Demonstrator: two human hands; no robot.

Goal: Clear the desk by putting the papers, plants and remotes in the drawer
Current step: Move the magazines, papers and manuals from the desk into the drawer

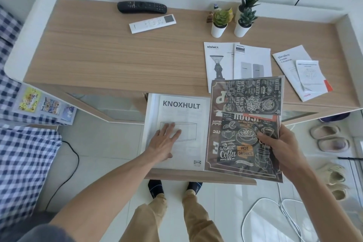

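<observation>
The drawer (198, 176) is pulled out below the desk's front edge. A white KNOXHULT booklet (182, 116) lies flat inside it, and my left hand (164, 138) rests open, palm down, on that booklet. My right hand (279, 143) grips several dark coffee-themed sheets (243, 124) by their right edge, held over the drawer's right half. On the wooden desk (117, 57) remain a black remote (141, 7), a white remote (152, 23), three small potted plants (219, 23) (243, 23) (247, 2), and white manuals (220, 63) (252, 61) (294, 68).
A checked blanket (21, 153) and postcards (43, 104) lie at left. Slippers (328, 139) and white cables (275, 218) are on the floor at right. A small figurine (213, 12) stands behind the plants. My feet (174, 187) are under the drawer front.
</observation>
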